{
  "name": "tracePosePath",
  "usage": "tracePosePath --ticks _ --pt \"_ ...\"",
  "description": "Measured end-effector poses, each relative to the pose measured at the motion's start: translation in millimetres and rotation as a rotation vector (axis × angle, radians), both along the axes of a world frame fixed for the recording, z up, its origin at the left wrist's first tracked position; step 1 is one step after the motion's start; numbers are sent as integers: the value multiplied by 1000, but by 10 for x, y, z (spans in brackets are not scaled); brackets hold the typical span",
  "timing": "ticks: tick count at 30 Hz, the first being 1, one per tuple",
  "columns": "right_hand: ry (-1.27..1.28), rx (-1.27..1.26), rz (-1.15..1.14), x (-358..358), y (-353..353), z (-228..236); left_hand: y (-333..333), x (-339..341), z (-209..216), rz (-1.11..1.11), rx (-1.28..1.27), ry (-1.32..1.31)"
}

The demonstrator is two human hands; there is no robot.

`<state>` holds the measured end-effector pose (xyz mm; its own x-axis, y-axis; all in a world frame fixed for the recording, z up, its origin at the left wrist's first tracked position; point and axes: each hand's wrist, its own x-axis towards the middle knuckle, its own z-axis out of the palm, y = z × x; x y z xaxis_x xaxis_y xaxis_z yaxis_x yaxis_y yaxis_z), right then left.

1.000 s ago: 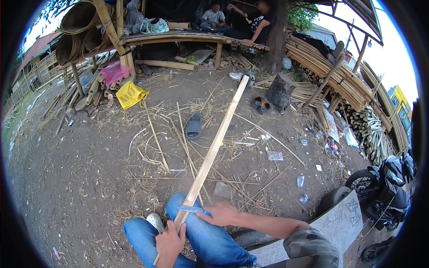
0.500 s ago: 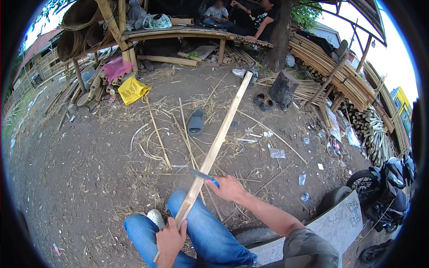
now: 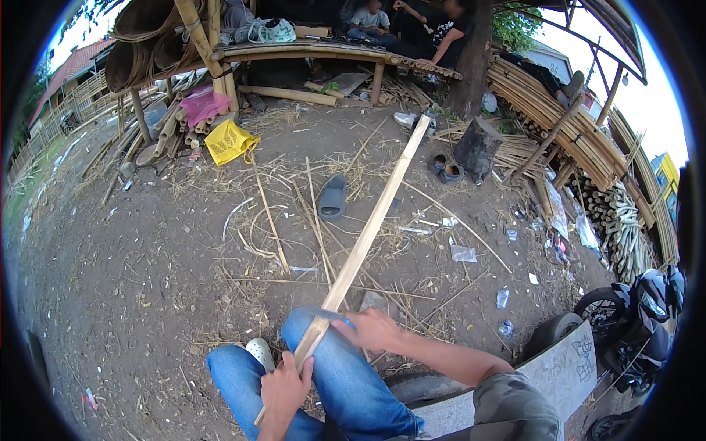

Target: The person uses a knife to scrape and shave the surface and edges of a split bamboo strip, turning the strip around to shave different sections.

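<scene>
The left hand (image 3: 284, 389) grasped the strip (image 3: 373, 231) at the right knee (image 3: 296, 325); the right hand (image 3: 373, 328) clenched a blurred knife (image 3: 322, 312) across it. Shaving seemed the step; another stroke would need steady holding.

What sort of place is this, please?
It looks like an outdoor bamboo workyard: stacked long tan bamboo slats, piled round pale poles, and brown dirt ground littered with thin straw-coloured slivers.
</scene>
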<state>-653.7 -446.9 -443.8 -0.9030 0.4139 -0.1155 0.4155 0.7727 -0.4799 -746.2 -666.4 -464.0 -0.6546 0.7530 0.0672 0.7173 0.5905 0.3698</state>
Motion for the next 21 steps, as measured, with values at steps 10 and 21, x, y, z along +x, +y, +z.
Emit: tracePosePath --ticks 10,21 --pt "65 96 -2 -109 66 -91 -3 -15 -25 0 16 9" --pt "115 82 -144 -115 223 -74 10 -8 5 5 39 -36"
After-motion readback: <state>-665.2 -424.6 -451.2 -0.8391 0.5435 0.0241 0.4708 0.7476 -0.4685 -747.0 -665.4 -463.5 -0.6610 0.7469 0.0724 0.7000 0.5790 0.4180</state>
